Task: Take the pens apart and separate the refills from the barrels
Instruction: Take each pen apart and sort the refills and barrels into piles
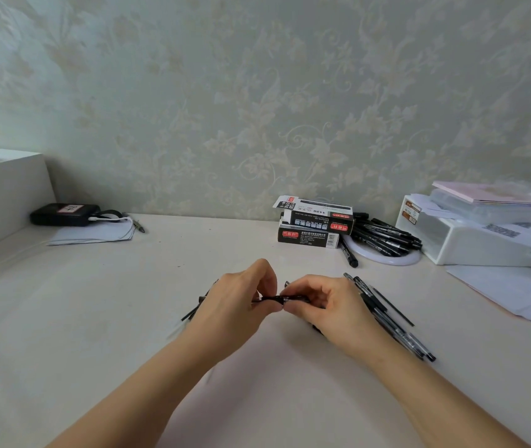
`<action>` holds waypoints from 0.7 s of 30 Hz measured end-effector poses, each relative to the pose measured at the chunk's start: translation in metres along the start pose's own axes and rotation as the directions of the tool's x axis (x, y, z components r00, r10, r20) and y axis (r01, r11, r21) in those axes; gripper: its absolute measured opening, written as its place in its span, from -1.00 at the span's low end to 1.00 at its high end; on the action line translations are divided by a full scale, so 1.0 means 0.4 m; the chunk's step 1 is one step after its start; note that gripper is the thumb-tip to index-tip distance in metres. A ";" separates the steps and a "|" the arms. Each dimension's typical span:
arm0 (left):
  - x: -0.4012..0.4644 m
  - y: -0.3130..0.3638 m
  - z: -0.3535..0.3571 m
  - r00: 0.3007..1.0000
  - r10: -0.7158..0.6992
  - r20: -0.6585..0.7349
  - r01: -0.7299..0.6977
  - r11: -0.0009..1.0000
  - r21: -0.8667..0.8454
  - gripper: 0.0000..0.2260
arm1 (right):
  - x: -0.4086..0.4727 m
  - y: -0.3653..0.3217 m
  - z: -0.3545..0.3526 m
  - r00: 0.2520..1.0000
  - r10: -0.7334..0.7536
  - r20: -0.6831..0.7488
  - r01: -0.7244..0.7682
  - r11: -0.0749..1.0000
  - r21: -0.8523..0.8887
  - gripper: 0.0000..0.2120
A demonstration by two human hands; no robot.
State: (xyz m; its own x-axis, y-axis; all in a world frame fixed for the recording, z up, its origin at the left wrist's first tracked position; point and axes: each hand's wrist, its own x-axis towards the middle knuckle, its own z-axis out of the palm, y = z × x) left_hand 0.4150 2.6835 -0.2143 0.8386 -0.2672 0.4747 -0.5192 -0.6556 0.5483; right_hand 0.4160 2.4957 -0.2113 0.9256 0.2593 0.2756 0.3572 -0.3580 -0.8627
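Left hand (238, 302) and right hand (319, 302) both pinch one black pen (282, 299), held level above the worktop (96, 318) centre. Judged light, rigid, slick: grip either side of the barrel joint, twist apart

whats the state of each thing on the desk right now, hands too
left hand: pinching one end of the held pen
right hand: pinching the other end
held pen: level between both hands, above the desk
upper pen box: end flap open, stacked on another box
pen pile on white ring: lying loose
pens by right hand: lying flat on the desk
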 end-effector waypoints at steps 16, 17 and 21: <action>0.016 -0.120 -0.090 0.863 -0.308 -0.401 0.413 0.887 0.208 -0.95 | 0.000 0.011 -0.035 0.994 -0.107 -0.027 0.058 0.717 -0.695 -0.85; 0.013 -0.138 -0.098 0.837 -0.368 -0.406 0.479 0.850 0.217 -0.94 | 0.000 0.013 -0.035 0.997 -0.081 -0.008 0.050 0.690 -0.722 -0.82; 0.004 -0.170 -0.105 0.772 -0.523 -0.362 0.617 0.752 0.230 -0.93 | 0.004 0.021 -0.026 1.000 -0.020 0.016 0.026 0.627 -0.779 -0.75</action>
State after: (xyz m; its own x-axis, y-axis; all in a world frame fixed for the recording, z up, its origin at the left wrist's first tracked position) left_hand 0.4446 2.7571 -0.2220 0.8591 0.3921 0.3291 0.1649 -0.8206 0.5472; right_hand 0.4216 2.4839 -0.2137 0.9160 0.2813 0.2862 0.3449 -0.9164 -0.2033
